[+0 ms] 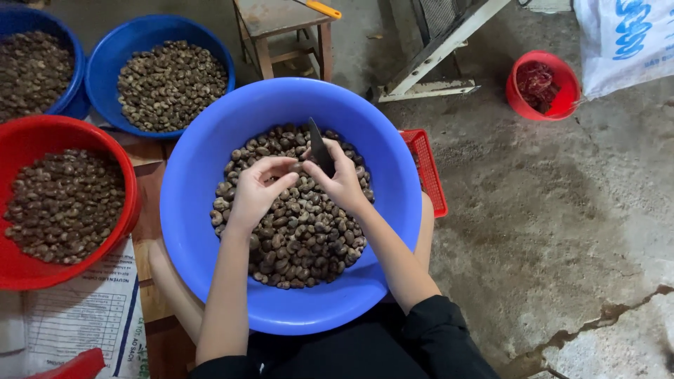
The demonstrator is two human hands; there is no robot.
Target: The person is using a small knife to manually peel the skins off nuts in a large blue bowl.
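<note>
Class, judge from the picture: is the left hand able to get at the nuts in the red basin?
Probably yes: the left hand is near the red basin, whose nuts lie uncovered.

Blue basins [210, 161]: 3
Red basins [35, 140]: 1
Red buckets [562, 77]: 1
Hands [256, 193]: 2
Knives [319, 147]: 1
Stools [281, 17]: 1

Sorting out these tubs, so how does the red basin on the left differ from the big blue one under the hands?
The red basin sits aside, untouched; the big blue basin is larger and rests on the person's lap. The left hand and the right hand, gripping a dark blade, work over it. Both hold brown nuts.
</note>
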